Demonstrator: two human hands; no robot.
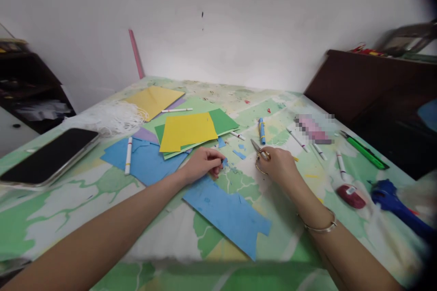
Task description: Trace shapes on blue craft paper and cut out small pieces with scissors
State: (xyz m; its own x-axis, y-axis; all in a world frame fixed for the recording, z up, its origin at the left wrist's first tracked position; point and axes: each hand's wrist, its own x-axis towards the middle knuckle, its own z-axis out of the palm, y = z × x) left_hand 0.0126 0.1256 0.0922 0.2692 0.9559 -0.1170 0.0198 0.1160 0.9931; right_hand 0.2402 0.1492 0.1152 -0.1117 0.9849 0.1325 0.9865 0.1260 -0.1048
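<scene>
My right hand point(278, 163) is closed round a pair of scissors point(261, 153), whose blades point up and to the left. Opposite it, my left hand point(206, 162) pinches a tiny blue piece of paper point(224, 160) between thumb and fingers. Small blue paper scraps point(239, 154) lie on the tablecloth between the two hands. A large cut blue sheet point(227, 216) lies just below my left hand, with notches in its edge. Another blue sheet point(150, 163) is partly under my left forearm and the stacked yellow sheet point(189, 131) and green sheet point(223, 119).
A phone point(51, 154) and white strings point(109, 118) lie at the left. Around the right side are a blue rolled piece point(261, 131), several white markers, a green cutter point(365, 151), a red object point(351, 196) and a blue tool point(392, 198). A wall stands behind the table.
</scene>
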